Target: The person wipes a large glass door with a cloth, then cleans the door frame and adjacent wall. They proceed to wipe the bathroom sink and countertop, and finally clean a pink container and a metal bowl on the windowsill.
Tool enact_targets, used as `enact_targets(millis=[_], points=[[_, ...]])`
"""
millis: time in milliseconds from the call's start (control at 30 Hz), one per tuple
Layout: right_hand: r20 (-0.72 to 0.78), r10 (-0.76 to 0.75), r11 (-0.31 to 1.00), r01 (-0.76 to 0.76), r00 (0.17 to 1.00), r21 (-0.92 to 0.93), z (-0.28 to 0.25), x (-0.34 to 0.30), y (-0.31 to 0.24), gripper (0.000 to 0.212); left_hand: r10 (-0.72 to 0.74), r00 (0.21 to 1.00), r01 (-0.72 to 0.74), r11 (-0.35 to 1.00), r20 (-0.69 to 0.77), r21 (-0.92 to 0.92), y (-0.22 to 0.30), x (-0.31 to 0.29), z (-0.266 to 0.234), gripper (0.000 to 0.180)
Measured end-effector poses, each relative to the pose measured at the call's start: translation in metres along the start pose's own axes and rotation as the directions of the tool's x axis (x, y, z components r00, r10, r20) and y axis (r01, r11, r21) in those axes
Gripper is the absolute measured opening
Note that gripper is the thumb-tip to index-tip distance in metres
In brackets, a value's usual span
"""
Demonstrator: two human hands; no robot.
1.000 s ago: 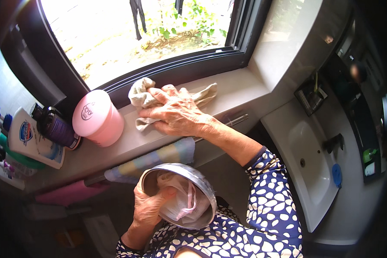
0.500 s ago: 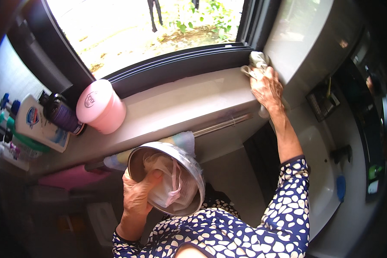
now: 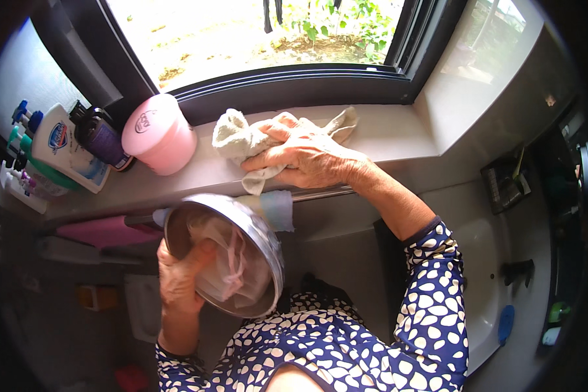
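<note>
On the pale windowsill [image 3: 398, 136], my right hand [image 3: 310, 157] is closed on a crumpled greyish-white cloth [image 3: 234, 136]. The cloth bunches out to the left of my fingers, and one end sticks out beyond them to the right. Lower down, my left hand [image 3: 181, 277] grips a round metal bowl [image 3: 276, 251] by its left side, thumb inside the rim. The bowl is tilted toward me, below the sill's front edge. In it lies a whitish mesh bag [image 3: 219, 261] with a pink ribbon. A pink lidded tub [image 3: 160, 136] stands on the sill, left of the cloth.
Several pump bottles [image 3: 65, 147] and a dark purple bottle [image 3: 101, 137] crowd the sill's left end. Below the sill, a rail [image 3: 326, 193] carries a pastel towel [image 3: 274, 210] and a pink cloth [image 3: 108, 230]. A white washbasin [image 3: 480, 320] is at right, beneath a black tray [image 3: 506, 183].
My right hand has drawn the cloth leftward along the sill, away from the right corner. My left hand and the bowl have shifted slightly left and up.
</note>
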State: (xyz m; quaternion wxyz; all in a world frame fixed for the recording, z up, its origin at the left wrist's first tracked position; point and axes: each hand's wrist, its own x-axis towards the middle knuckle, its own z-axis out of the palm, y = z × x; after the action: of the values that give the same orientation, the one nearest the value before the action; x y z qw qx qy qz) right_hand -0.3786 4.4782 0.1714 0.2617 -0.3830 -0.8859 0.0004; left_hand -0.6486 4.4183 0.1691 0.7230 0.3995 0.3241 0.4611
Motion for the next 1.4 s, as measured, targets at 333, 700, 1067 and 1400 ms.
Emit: enact_targets(millis=[333,700,1067,1400], points=[[-0.259,0.587,0.561,-0.615,0.768,-0.553,-0.072,-0.136,-0.002,0.036,0.055,0.998,-0.059,0.985,0.033,0.161,-0.002,0.085,0.1,0.031],[-0.127,0.749,0.629,-0.759,0.65,-0.169,-0.106,-0.222,-0.06,0.036,0.154,0.943,-0.255,0.904,0.293,0.343,-0.092,0.194,0.205,0.029],[-0.234,0.567,0.814,-0.492,0.79,0.31,-0.089,-0.183,-0.083,0.046,0.167,0.975,-0.215,0.873,0.147,0.438,-0.137,0.246,0.234,0.04],[-0.296,0.473,0.873,-0.395,0.83,0.287,-0.079,-0.14,-0.084,0.045,0.697,0.7,-0.602,0.462,0.152,0.651,-0.052,0.12,0.168,0.066]])
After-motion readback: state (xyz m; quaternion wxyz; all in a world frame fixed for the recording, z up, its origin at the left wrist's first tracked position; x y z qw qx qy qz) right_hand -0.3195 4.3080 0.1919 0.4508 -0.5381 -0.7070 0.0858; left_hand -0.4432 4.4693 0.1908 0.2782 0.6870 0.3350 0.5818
